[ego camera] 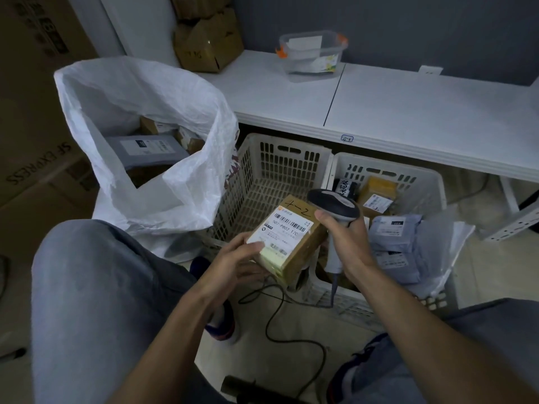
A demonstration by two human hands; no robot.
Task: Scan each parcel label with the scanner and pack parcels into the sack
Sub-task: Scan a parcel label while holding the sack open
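My left hand [239, 258] grips a small brown cardboard parcel [300, 252] from below, its white barcode label [281, 231] facing up. My right hand [344, 240] holds the grey corded scanner [335, 204] by its handle, with the scanner head just above the parcel's right top corner. The white woven sack [151, 112] stands open on the left with several parcels inside, among them a grey mailer [145, 147].
Two white slatted baskets sit under the white table [408, 112]: the left basket [280, 164] shows only bare walls, the right basket [420, 182] holds a brown box and several grey mailers. A clear plastic tub [313, 53] and cardboard boxes [207, 42] rest on the table. The scanner cable [274, 316] loops across the floor.
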